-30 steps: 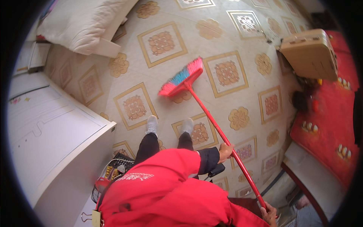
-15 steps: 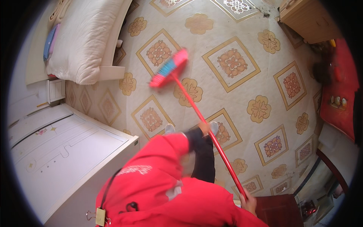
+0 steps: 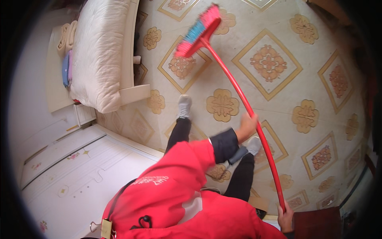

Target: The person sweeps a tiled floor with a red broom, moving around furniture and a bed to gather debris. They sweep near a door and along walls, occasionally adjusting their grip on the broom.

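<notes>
A red broom (image 3: 234, 83) reaches from the lower right toward the top of the view. Its head bears pink and blue bristles (image 3: 195, 32), turned toward the upper left above the patterned floor (image 3: 254, 24); whether they touch it I cannot tell. My left hand (image 3: 247, 126) is wrapped round the middle of the handle. Lower down, near the handle's end, my right hand (image 3: 285, 219) grips it too. My two feet in light shoes stand apart, the left shoe (image 3: 184, 105) ahead of the right shoe (image 3: 254, 145).
A bed with a cream quilt (image 3: 101, 51) stands at the upper left, its frame's corner jutting toward the floor. White furniture with line decoration (image 3: 91, 171) fills the lower left. A dark red flat-topped thing (image 3: 318, 224) is beside my right hand. The right edge is dark and blurred.
The broom's head has moved farther away and to the right. Both hands have shifted rightward in view, still on the handle. My legs now show more, and the view has swung.
</notes>
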A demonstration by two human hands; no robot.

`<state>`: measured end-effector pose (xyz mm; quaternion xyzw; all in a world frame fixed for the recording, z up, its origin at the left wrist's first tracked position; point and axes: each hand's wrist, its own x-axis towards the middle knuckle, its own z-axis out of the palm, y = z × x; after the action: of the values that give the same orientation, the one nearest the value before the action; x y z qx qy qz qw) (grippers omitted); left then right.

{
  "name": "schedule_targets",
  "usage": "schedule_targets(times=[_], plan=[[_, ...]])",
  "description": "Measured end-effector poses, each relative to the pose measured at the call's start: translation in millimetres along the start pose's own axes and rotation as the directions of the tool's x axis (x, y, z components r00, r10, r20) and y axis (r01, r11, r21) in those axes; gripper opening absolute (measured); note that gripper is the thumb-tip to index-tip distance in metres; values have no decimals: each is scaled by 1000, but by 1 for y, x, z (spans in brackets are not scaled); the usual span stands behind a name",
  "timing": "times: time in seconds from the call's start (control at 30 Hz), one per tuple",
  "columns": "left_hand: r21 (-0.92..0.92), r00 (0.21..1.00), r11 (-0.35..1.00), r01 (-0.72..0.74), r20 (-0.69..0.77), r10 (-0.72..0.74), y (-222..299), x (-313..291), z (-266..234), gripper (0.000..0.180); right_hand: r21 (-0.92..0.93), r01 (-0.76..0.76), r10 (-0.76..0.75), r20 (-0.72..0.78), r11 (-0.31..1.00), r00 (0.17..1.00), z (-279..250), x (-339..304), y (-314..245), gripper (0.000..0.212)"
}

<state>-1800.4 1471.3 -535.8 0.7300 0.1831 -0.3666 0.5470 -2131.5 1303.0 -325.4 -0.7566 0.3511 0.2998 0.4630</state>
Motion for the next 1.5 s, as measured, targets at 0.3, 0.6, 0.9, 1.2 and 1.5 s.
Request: schedule_targets(times=[0.3, 0.6, 0.9, 1.2, 1.5], plan=[[6, 963, 997, 83, -257, -78, 13, 223, -319, 17, 209, 260, -270, 16, 943, 963, 238, 234, -183, 39], [290, 902, 950, 119, -431, 19, -15, 276, -396, 28, 193, 269, -273, -5, 944, 962, 303, 286, -255, 36], [106, 988, 985, -139, -46, 145, 38, 264, -294, 17, 229, 202, -190, -72, 952, 979, 248, 294, -228, 38], [734, 847, 668, 126, -430, 313, 151, 432, -480, 25, 276, 353, -355, -43, 894, 934, 378, 465, -480, 37], [201, 921, 972, 125, -388, -38, 36, 316, -333, 21, 129, 153, -164, 77, 980, 983, 231, 256, -243, 41]])
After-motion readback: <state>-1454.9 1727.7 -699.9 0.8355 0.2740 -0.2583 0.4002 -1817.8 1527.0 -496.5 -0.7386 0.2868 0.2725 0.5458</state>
